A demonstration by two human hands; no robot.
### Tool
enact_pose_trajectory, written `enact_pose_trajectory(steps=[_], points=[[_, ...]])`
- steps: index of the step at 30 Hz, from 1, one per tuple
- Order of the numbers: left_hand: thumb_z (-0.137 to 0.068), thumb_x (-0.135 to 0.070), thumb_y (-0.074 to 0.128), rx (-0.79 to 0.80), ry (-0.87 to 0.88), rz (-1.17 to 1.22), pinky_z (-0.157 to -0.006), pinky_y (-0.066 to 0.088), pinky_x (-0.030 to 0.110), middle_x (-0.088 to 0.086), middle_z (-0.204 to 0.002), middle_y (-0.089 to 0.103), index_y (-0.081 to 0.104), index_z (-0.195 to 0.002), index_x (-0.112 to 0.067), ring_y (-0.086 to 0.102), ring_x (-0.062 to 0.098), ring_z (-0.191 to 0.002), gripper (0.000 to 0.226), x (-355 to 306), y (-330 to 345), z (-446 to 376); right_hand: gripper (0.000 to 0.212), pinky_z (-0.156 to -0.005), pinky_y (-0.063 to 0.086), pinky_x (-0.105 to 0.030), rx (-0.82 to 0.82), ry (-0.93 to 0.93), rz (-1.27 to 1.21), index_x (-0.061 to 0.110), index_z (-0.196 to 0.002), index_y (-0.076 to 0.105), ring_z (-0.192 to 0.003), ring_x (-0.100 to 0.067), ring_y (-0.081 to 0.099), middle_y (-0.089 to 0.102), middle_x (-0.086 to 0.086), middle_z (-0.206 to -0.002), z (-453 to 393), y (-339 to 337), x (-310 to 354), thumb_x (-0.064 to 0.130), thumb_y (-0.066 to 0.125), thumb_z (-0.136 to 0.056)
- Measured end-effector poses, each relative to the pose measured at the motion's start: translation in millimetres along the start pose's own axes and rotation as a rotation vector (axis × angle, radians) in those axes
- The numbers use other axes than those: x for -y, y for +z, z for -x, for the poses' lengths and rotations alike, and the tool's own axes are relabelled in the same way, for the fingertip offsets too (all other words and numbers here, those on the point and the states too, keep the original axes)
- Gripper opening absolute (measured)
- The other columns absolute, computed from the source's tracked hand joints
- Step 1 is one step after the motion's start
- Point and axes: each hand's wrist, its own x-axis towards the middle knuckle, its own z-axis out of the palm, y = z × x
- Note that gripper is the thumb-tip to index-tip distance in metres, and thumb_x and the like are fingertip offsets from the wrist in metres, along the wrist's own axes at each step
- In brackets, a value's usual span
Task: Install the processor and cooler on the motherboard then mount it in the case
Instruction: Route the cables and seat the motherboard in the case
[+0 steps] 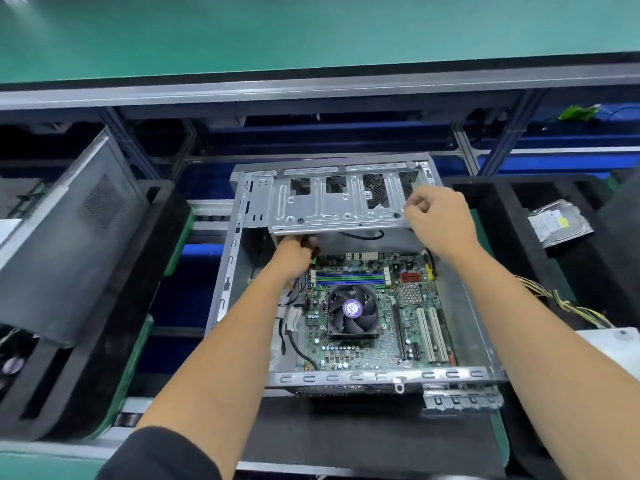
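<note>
Our fingers on the right hand are curled in and appear to pinch the right end of the metal drive cage, in the upper middle of the frame. Our left hand reaches under the front lip of that same cage; its fingers are tucked out of sight beneath the metal, so we cannot tell whether they are spread or gripping anything.

Below both hands, in the centre of the frame, the open case lies on its side on a black foam tray. We see the motherboard flat on the floor of the case, just below the cage and our left wrist. The cooler sits on the board, its black fan facing up, near our left forearm and apart from the right hand. Blue and green memory slots run between the cooler and the cage.

A round purple label marks the fan hub, but its writing is too small for us to read. At the right edge a hard drive rests on black foam; its white label is also unreadable. A bundle of yellow wires lies lower right, and a dark grey case panel leans at the left.
</note>
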Motion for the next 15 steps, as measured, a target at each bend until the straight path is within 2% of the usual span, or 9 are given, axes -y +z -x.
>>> enact_pose_trajectory(steps=[2,4,5,8,9,10,12,15], points=[[-0.1,-0.012,0.041,0.021,0.01,0.011,-0.05,0.035,0.012,0.004,-0.108,0.046,0.045,-0.131,-0.01,0.046,0.01,-0.076,0.031,0.3,4.3,-2.2,0.016,-0.05,0.038,-0.023,-0.005,0.003,-0.005,0.014,-0.078,0.066,-0.051,-0.009,0.045,0.054,0.009,-0.056,0.1,0.0,-0.4,0.01,0.052,-0.084],[-0.101,-0.014,0.04,0.005,-0.001,0.016,-0.07,0.033,0.014,0.004,-0.116,0.047,0.046,-0.132,-0.013,0.047,0.017,-0.093,0.032,0.3,7.3,-3.9,0.016,-0.049,0.036,-0.023,-0.004,0.007,-0.006,0.015,-0.078,0.066,-0.052,-0.01,0.045,0.054,0.009,-0.057,0.2,0.2,-0.9,0.011,0.052,-0.084],[-0.101,-0.014,0.04,-0.011,-0.013,0.026,-0.073,0.033,0.017,0.005,-0.12,0.047,0.047,-0.132,-0.014,0.046,0.019,-0.096,0.031,0.6,7.6,-4.7,0.016,-0.049,0.036,-0.023,-0.004,0.009,-0.01,0.015,-0.078,0.066,-0.052,-0.01,0.046,0.055,0.009,-0.057,0.0,0.4,-1.4,0.011,0.052,-0.084],[-0.1,-0.007,0.04,-0.023,-0.005,0.022,-0.058,0.034,0.011,0.001,-0.115,0.047,0.048,-0.129,-0.013,0.045,0.014,-0.085,0.031,3.8,9.1,-8.1,0.015,-0.053,0.041,-0.026,-0.007,0.008,-0.018,0.014,-0.078,0.066,-0.053,-0.011,0.046,0.054,0.008,-0.057,-0.2,0.9,-2.6,0.011,0.052,-0.084],[-0.099,-0.005,0.04,-0.016,0.012,0.007,-0.059,0.032,0.009,0.0,-0.114,0.047,0.048,-0.129,-0.013,0.044,0.014,-0.087,0.032,5.0,9.5,-8.8,0.015,-0.054,0.042,-0.026,-0.008,0.008,-0.019,0.014,-0.078,0.066,-0.054,-0.011,0.046,0.054,0.008,-0.057,-0.4,1.1,-2.8,0.012,0.051,-0.084],[-0.099,-0.005,0.041,-0.01,0.027,-0.014,-0.067,0.032,0.01,0.002,-0.115,0.048,0.048,-0.129,-0.012,0.043,0.015,-0.092,0.031,5.7,9.7,-8.8,0.015,-0.055,0.041,-0.024,-0.008,0.008,-0.017,0.015,-0.078,0.065,-0.055,-0.01,0.046,0.055,0.008,-0.058,-0.5,1.1,-3.0,0.012,0.051,-0.084],[-0.098,-0.008,0.045,0.004,0.042,-0.065,-0.08,0.035,0.021,0.009,-0.123,0.052,0.048,-0.127,-0.011,0.047,0.022,-0.098,0.029,6.7,7.9,-7.2,0.015,-0.058,0.039,-0.021,-0.007,0.007,-0.009,0.017,-0.077,0.064,-0.057,-0.007,0.046,0.055,0.008,-0.059,-0.7,1.2,-2.9,0.013,0.051,-0.083],[-0.09,-0.01,0.059,0.017,0.087,-0.182,-0.085,0.041,0.026,0.015,-0.126,0.055,0.051,-0.128,-0.009,0.054,0.031,-0.108,0.038,8.6,5.8,-6.6,0.015,-0.06,0.044,-0.028,0.0,0.006,-0.015,0.019,-0.076,0.063,-0.058,-0.01,0.048,0.056,0.007,-0.059,-0.7,0.3,-2.6,0.013,0.051,-0.083]])
